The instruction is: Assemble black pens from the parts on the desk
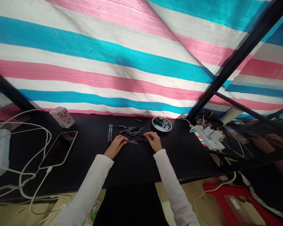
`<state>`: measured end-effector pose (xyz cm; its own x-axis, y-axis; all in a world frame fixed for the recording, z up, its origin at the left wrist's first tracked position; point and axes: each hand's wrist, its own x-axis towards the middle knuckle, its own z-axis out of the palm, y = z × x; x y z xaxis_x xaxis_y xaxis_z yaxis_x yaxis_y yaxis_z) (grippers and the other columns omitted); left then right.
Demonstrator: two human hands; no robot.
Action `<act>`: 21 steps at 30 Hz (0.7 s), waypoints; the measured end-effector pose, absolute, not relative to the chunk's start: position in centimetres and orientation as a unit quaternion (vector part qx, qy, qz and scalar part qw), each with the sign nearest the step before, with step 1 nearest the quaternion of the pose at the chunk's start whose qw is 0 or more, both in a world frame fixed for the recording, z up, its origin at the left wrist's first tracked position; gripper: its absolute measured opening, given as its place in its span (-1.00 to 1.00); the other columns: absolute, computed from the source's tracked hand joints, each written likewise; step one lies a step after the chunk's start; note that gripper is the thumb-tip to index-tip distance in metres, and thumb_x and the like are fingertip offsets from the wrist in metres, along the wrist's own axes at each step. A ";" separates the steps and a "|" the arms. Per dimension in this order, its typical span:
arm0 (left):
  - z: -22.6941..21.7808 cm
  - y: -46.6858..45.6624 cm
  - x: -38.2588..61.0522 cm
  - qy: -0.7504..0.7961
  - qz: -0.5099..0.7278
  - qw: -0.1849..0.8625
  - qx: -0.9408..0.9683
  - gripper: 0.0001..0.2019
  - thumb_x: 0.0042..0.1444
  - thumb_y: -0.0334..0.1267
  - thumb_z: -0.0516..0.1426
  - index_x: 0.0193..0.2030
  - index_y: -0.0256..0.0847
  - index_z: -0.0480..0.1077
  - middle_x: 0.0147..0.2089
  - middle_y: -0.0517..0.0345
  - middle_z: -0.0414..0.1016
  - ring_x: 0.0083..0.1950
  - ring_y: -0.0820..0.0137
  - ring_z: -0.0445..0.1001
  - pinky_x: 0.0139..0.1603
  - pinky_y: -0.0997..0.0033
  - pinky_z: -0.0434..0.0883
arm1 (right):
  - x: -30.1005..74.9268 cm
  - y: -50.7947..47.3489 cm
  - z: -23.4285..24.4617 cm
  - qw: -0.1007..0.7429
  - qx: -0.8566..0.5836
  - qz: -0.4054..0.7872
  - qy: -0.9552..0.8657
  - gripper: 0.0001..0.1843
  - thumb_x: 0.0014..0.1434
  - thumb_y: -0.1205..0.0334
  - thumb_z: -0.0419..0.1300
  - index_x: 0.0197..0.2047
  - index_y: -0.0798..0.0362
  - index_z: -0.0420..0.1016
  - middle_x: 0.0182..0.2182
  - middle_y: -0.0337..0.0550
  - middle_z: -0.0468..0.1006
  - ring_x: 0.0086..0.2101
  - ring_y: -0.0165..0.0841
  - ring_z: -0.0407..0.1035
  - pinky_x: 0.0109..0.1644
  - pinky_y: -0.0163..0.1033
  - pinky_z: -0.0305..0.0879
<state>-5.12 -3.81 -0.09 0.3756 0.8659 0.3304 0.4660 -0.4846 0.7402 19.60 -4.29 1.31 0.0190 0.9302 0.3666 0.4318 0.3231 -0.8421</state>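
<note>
**Left hand** [115, 146]: fingers curled down onto one end of a slim pen part [135, 142]. Whether it pinches the part or only touches it cannot be told at this size.

**Right hand** [153, 140]: fingers bent the same way at the opposite end, grip equally unclear.

**Pen part:** lies flat on the surface [136, 166] between both hands, just in front of the loose pen pieces [130, 130].

**Hazards, as judged:**
- The pieces are round and thin, so a nudge would probably roll them.
- They are dark on black and would be easy to lose.
- A dragging sleeve could scatter the heap or shift the two whole pens [110, 133] beside the left hand.
- The right wrist sits near the small dish [162, 124] of parts and might tip it.

**Surface:** black and matt.
- On the left are a phone [58, 149] on its cable, a small printed box [62, 117] and looping white cables [33, 175].
- A power strip [208, 136] lies at the right edge.

**Room:**
- A pink, white and turquoise striped sheet [122, 56] hangs behind.
- Dark frame poles [238, 53] run across it.
- Another person's hands [273, 140] are at the far right.
- A red stool [235, 204] stands below.
</note>
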 end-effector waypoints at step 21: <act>-0.7 -3.8 -5.3 0.461 0.406 0.262 0.744 -0.78 0.21 -0.14 -0.04 -0.16 -0.15 0.35 -0.17 0.09 0.31 -0.19 0.33 0.38 -0.11 0.28 0.36 | 22.2 -1.6 -0.8 0.383 -0.566 0.108 -0.721 -0.68 0.22 0.17 -0.05 -0.14 0.01 0.50 -0.27 -0.04 0.40 -0.20 -0.23 0.25 -0.02 -0.09 0.18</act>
<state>-5.29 -3.78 -0.73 0.2450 0.8993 0.3624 0.4740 -0.4371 0.7644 22.24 -1.55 -0.81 -0.0645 0.9002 0.4307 0.7344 0.3350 -0.5902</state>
